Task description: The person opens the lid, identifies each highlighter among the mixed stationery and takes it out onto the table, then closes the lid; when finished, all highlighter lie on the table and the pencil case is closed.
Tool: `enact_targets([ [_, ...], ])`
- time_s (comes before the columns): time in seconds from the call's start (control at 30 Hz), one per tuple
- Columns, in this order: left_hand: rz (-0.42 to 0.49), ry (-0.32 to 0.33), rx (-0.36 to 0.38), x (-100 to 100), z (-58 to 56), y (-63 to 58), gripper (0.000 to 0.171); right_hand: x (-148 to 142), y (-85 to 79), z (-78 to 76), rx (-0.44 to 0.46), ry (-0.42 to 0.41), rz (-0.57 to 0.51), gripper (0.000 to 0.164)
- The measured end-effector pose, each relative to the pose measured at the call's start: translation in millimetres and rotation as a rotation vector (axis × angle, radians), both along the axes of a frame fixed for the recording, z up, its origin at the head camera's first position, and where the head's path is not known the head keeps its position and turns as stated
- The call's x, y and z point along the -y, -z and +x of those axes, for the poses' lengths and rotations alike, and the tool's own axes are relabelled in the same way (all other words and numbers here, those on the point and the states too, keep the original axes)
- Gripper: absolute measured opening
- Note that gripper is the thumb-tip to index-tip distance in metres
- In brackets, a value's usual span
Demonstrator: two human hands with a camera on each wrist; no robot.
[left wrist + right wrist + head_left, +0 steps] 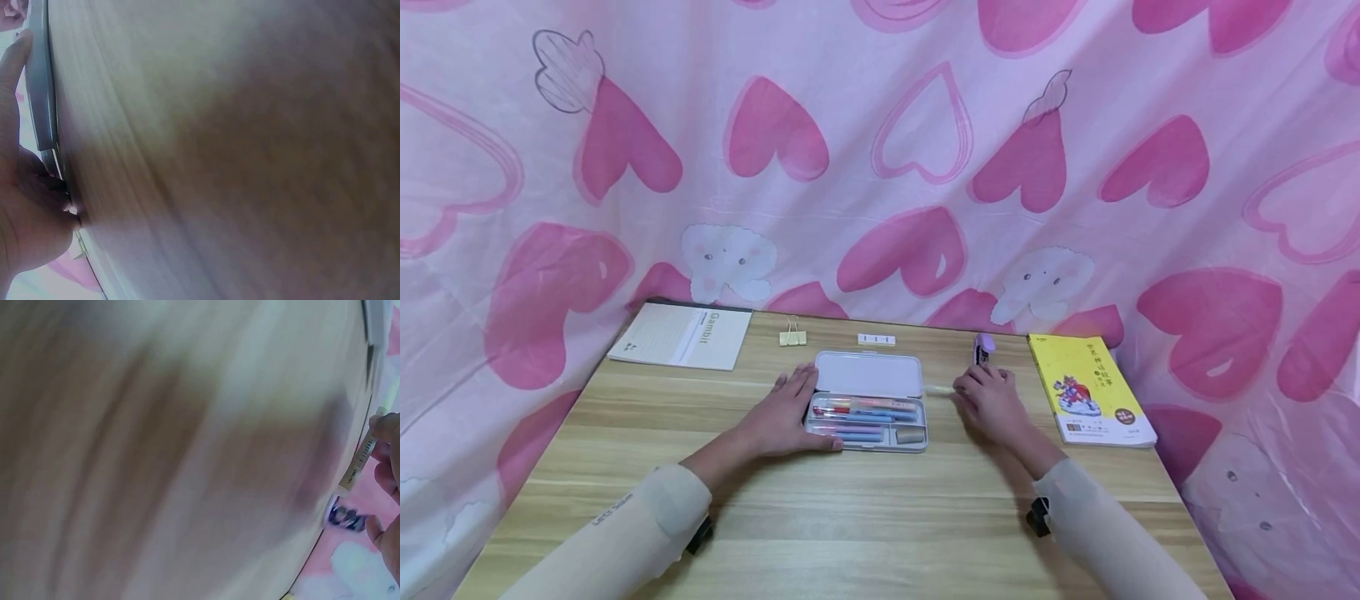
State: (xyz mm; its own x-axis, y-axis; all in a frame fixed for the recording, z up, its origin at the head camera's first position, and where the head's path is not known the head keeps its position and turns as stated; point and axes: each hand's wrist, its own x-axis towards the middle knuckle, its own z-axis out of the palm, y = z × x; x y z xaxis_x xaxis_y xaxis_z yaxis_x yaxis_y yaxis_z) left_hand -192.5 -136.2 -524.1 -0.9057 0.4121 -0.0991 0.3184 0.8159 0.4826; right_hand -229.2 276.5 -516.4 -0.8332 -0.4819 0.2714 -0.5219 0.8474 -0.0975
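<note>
A pencil case lies unfolded on the table, its white lid tipped back. Several pens and a grey sharpener-like piece fill its compartments. My left hand grips the case's left side, thumb on the front edge and fingers by the lid. In the left wrist view the thumb touches the case's side. Right of the case, my right hand pinches a pale pen-like stick with a barcode; its tip points toward the lid. A purple-and-black stapler-like object stands just behind that hand.
A notebook lies at the back left. Along the back edge are a binder clip and a small white block with dark marks. A yellow book lies at the right. A heart-patterned curtain hangs behind the table.
</note>
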Motion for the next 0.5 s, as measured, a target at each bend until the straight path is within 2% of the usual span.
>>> enact_targets([
  [0.23, 0.004, 0.002, -0.003, 0, 0.5, -0.4, 0.145, -16, 9.1, -1.3, -0.014, 0.021, 0.041, 0.010],
  [0.5, -0.004, 0.002, 0.001, 0, -1.1, 0.3, 0.145, -17, 9.8, 0.1, 0.001, 0.016, 0.061, 0.010],
])
